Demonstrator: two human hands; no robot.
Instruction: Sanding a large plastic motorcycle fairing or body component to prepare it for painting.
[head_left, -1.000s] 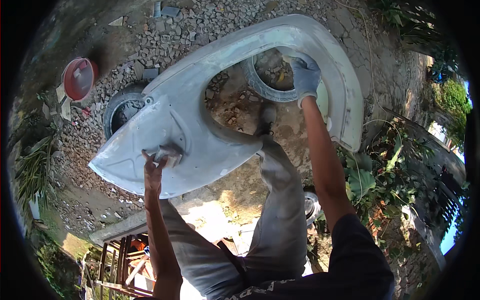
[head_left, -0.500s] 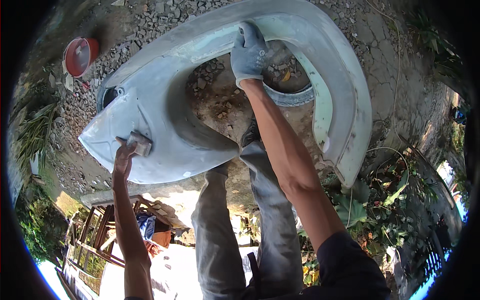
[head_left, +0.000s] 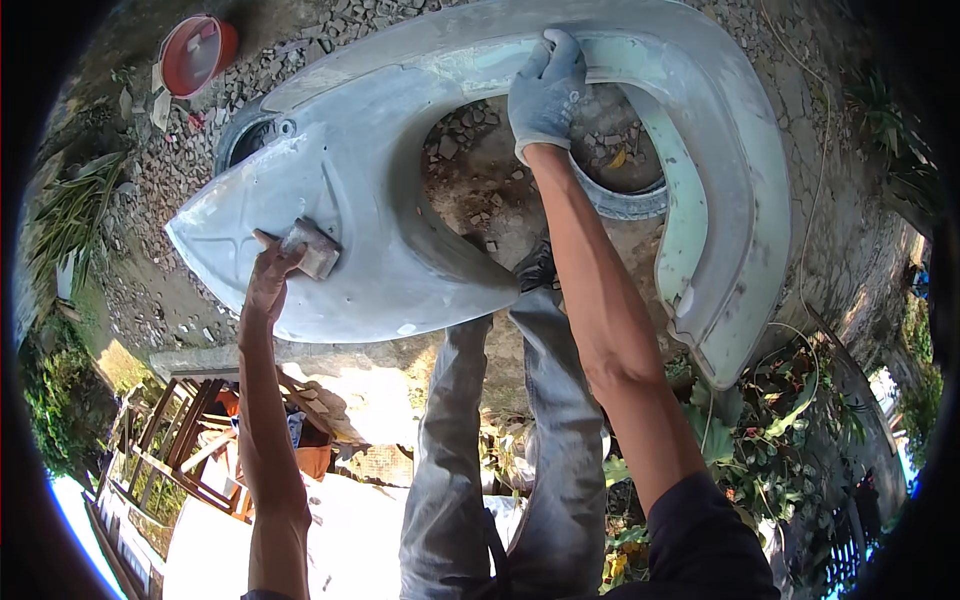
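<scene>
A large curved body panel [head_left: 370, 180], sanded to patchy grey and pale green, lies before me with its pointed end at the left. On its left part my bare left hand [head_left: 268, 275] holds a small grey sanding block [head_left: 319, 249] flat against the surface, thumb apart from the block. My right hand [head_left: 548, 92], in a grey-blue glove, grips the panel's inner rim above the big opening. Its fingertips are partly hidden. Through that opening a tyre [head_left: 620, 203] shows beneath the panel.
A red tub [head_left: 198, 57] with liquid stands at the far left. Broken stones [head_left: 170, 190] cover the ground around the panel. Wooden furniture frames [head_left: 185, 440] are at the near left, leafy plants [head_left: 770, 440] at the near right. A thin hose [head_left: 822, 200] runs along the right.
The whole view has shifted, so panel and tub sit differently in it. My left hand and the sanding block keep nearly the same spot on the panel; my right hand still grips the rim.
</scene>
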